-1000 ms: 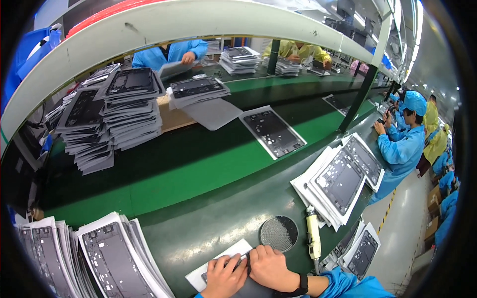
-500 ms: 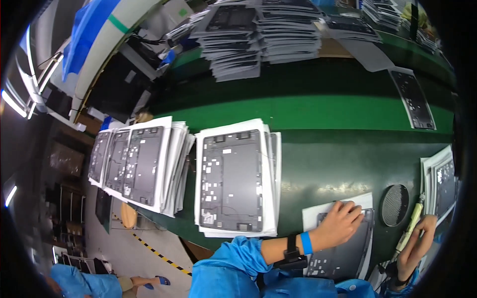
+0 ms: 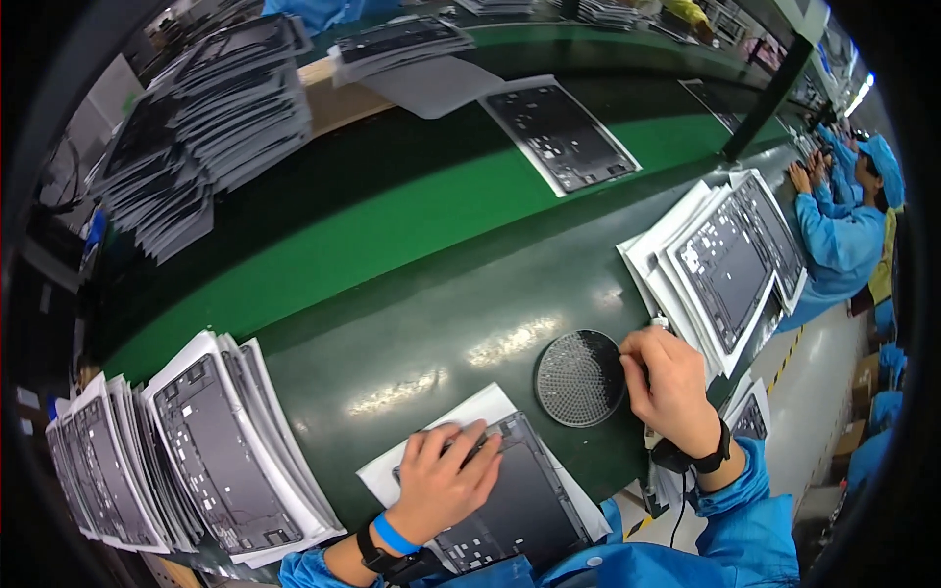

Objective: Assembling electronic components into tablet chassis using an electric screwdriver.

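Dark panel (image 3: 510, 500) on white sheet, lower centre of bench (image 3: 412, 323): left hand (image 3: 441, 480) pressed flat, fingers spread. Right hand (image 3: 671, 387) curled beside round mesh dish (image 3: 578, 377); grip unclear. Risk: elbow nudging dish or panel stack (image 3: 725, 265) off the edge.

Green belt (image 3: 372, 245), grey mesh disc (image 3: 580, 377)

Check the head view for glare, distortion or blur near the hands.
Head view: overhead lights leave glare streaks on the dark green table beside the round mesh dish; fisheye bends the conveyor edges; a black rim cuts the corners; both hands, left and right, look sharp.
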`<state>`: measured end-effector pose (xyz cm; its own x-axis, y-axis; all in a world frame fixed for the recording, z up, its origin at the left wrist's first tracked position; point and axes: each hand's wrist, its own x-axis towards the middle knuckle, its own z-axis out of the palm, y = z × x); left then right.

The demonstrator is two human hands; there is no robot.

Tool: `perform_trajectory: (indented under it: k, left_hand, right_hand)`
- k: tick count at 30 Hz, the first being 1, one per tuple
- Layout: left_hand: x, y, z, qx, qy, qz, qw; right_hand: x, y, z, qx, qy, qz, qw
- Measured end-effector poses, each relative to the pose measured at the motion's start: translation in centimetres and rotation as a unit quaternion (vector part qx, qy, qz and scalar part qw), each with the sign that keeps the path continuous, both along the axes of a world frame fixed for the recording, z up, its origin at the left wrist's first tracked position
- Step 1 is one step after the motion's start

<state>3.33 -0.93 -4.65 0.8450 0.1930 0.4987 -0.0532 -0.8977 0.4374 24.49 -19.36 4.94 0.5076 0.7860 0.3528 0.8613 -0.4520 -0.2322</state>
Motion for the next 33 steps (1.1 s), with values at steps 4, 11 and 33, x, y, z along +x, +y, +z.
perform_trajectory:
  k: [4,11,33]
  left_hand:
    - [-0.2,0.3,0.2,0.000,0.015,0.008,1.000]
    - [0.4,0.1,0.2,0.007,0.022,0.002,1.000]
    - [0.4,0.4,-0.3,-0.034,-0.001,-0.016,0.999]
  right_hand:
    - [0.9,-2.9,1.7,-0.029,-0.092,0.036,0.995]
    - [2.4,-9.7,1.3,-0.299,-0.223,0.202,0.906]
    - [3.2,-17.5,-5.4,0.421,0.230,0.039,0.876]
